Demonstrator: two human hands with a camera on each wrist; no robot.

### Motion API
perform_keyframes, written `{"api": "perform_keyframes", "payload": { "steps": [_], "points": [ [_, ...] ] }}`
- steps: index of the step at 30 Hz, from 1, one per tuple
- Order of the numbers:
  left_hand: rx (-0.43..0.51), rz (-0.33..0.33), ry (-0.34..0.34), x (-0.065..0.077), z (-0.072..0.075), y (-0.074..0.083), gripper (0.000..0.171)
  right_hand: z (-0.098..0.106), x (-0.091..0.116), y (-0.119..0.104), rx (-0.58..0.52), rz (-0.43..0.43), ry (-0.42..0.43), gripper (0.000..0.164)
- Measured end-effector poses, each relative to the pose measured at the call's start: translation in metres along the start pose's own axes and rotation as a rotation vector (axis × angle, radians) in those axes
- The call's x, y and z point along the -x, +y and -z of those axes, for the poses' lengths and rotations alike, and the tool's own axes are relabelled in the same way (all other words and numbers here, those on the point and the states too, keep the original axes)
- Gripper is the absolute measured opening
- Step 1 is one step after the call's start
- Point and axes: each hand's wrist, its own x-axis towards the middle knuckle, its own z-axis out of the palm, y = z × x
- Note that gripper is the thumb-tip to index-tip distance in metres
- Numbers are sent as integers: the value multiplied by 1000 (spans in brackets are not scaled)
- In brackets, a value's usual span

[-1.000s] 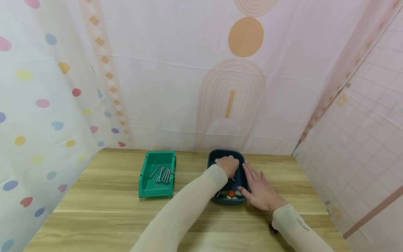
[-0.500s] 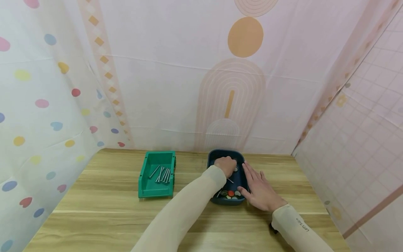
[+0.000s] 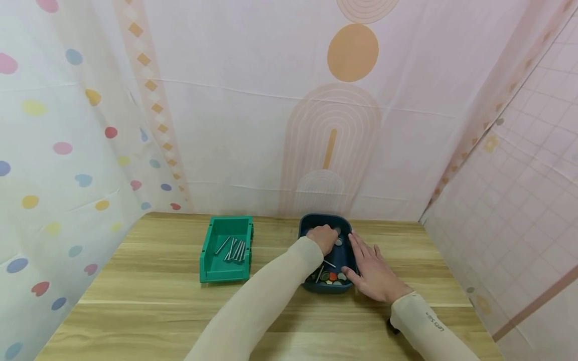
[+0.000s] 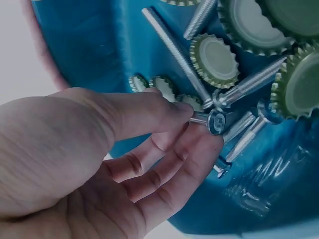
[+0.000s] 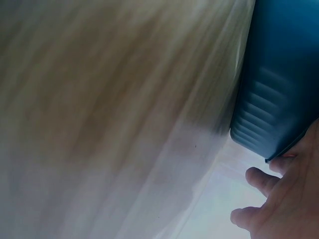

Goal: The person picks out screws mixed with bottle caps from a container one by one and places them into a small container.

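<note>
Inside a dark blue bin lie loose bolts and bottle caps. My left hand reaches into the bin from the left. In the left wrist view, its thumb and fingers pinch a silver bolt near the head; fingers hide the rest of its shank. Close by are another long bolt and an upturned bottle cap. My right hand lies along the bin's right side with fingers extended, the thumb near the front right rim. The right wrist view catches some fingers beside the bin wall.
A green open-front bin holding several bolts stands to the left on the wooden table. A patterned curtain hangs behind the table's far edge, with more curtains at both sides.
My left hand has shifted slightly left inside the blue bin, uncovering a cap behind it. Bolts at the bin's front have moved a little. My right hand stays in place.
</note>
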Motion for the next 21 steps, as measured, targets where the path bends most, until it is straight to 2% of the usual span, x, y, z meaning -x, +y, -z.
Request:
{"api": "perform_keyframes", "payload": {
  "steps": [5, 10, 15, 17, 21],
  "points": [
    [23, -35, 22, -1, -3, -4, 29, 0, 1, 0, -4, -2, 4, 94],
    [72, -51, 20, 12, 2, -4, 40, 0, 2, 0, 6, 1, 9, 93],
    [150, -36, 5, 60, 39, 7, 39, -1, 3, -1, 7, -3, 7, 93],
    [179, -41, 12, 85, 57, 12, 38, -1, 2, -1, 8, -4, 9, 93],
    [244, -62, 35, 115, 72, 12, 41, 0, 2, -2, 9, -2, 11, 92]
  ]
}}
